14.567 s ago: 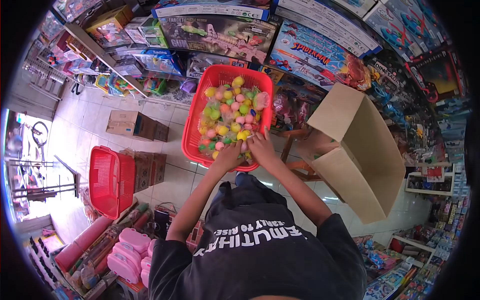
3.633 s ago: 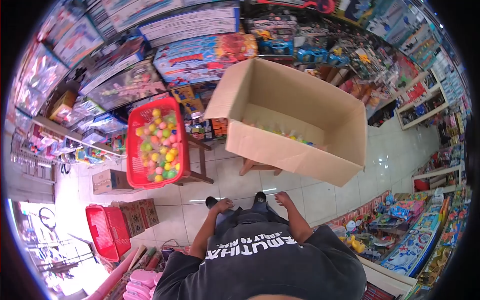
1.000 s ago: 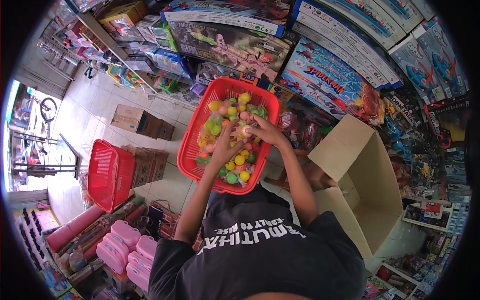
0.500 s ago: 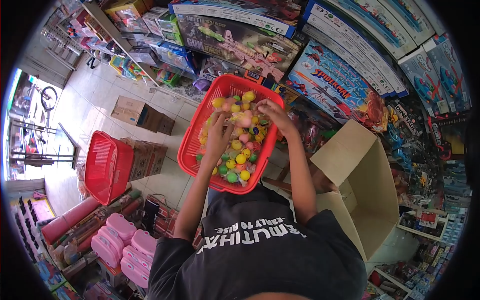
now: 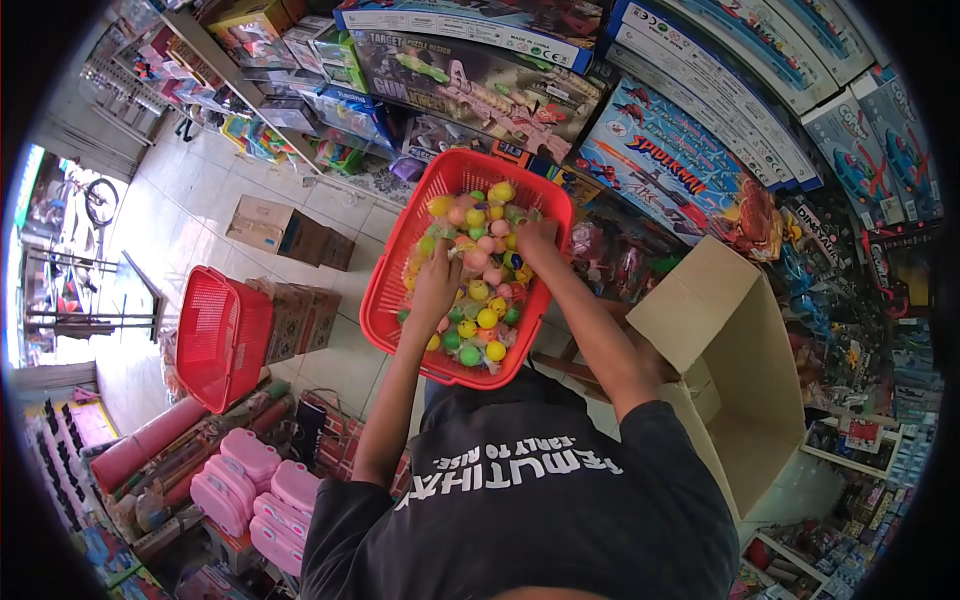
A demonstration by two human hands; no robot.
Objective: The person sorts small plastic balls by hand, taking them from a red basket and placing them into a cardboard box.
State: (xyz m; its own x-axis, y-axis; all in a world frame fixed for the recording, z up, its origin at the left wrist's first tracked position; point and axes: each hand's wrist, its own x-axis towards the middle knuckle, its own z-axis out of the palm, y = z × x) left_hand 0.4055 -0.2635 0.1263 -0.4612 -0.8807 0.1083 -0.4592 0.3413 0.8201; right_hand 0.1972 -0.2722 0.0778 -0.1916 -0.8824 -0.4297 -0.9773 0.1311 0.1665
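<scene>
A red basket [image 5: 378,300] holds many small balls [image 5: 487,318] in yellow, green and pink, many in clear wrapping. Over the left part of the balls is my left hand [image 5: 438,282], its fingers bent together at the wrapping; what they hold, if anything, is too small to name. My right hand [image 5: 537,240] reaches down among the balls at the basket's right side, and its fingertips are hidden.
An open cardboard box [image 5: 745,400] stands at the right. On the left are another red basket [image 5: 222,340], a closed carton [image 5: 275,228] and pink cases [image 5: 240,475]. Boxed toys [image 5: 480,95] line the far side.
My right hand has moved down and toward the basket's right side, from above the balls to in among them. My left hand has moved slightly lower.
</scene>
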